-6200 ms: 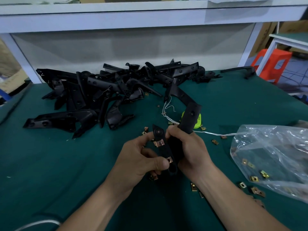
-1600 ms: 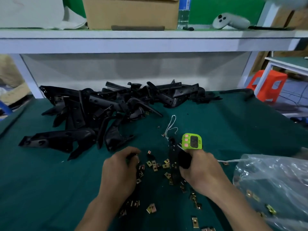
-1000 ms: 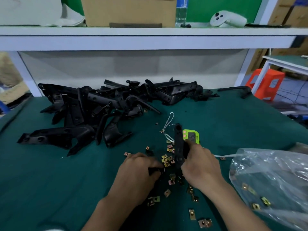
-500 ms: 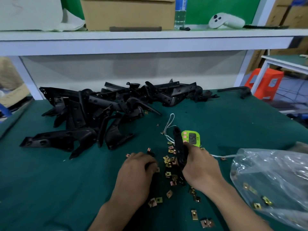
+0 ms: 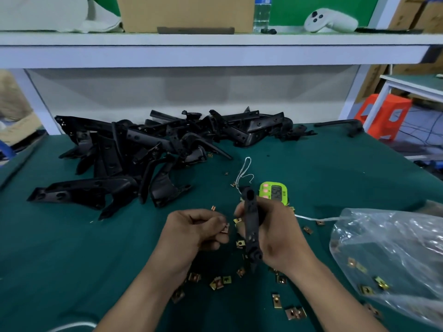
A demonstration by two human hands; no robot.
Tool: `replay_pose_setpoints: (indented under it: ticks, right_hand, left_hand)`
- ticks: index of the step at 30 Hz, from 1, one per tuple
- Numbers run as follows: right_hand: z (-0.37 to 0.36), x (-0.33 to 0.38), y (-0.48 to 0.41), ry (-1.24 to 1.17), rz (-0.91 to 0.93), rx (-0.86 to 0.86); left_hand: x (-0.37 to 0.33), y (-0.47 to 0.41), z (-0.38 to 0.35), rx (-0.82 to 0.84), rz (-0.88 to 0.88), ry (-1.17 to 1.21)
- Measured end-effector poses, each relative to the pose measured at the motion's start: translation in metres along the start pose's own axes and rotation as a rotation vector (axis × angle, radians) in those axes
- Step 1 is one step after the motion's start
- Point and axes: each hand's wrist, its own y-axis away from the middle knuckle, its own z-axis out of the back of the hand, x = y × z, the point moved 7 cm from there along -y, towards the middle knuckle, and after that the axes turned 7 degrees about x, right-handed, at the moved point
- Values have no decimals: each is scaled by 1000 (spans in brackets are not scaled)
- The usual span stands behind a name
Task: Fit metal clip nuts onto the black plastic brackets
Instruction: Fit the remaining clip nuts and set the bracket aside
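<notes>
The step in hand looks like bringing nut to bracket: the left hand [image 5: 194, 233] has its fingers curled and pinches a single clip nut [image 5: 225, 229] between thumb and fingertips, while the right hand [image 5: 280, 236] is wrapped tight round a black bracket [image 5: 250, 224], held nearly on end above the green table [image 5: 72, 248] with its upper end pointing away from the person. Nut and bracket are near one another but not touching, and I cannot tell which way the nut's open mouth faces (it is small and partly hidden by the fingertips). The next move, as I judge it, calls for turning the nut so its slot meets a bracket edge, then sliding it on until hole sits over hole, the right hand bracing the bracket against that push. Room is tight around the hands: loose nuts [image 5: 220, 282] lie scattered under and between the wrists, a green timer [image 5: 273, 194] sits just behind the right hand, and a plastic bag [image 5: 393, 259] lies close to the right forearm. The pile of brackets [image 5: 134, 152] lies well back to the left, and the table's near edge is out of view, so the freest side is left of the left hand
</notes>
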Motion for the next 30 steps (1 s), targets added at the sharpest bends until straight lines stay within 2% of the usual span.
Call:
replay_pose_setpoints:
  ticks: [3, 4, 8, 16, 22, 25, 28, 30]
  right_hand:
    - [-9, 1, 1, -359, -96, 95]
    - [-11, 3, 2, -371, -86, 130]
    - [-4, 15, 6, -128, 29, 165]
    - [1, 4, 3, -291, 16, 103]
    - [1, -1, 3, -300, -24, 96]
    - [12, -3, -1, -61, -17, 5]
    - [32, -5, -1, 547, -68, -150]
    - [36, -4, 2, 718, -64, -196]
  left_hand:
    - [-4, 1, -2, 3, -22, 7]
    - [-4, 1, -2, 1, -29, 4]
    - [-8, 3, -2, 6, -71, -10]
    - [-8, 5, -10, 105, -125, -3]
    - [-8, 4, -7, 55, -92, 8]
    - [-7, 4, -8, 36, -80, 15]
    - [-7, 6, -9, 8, -66, -3]
    - [-7, 6, -8, -22, -58, -23]
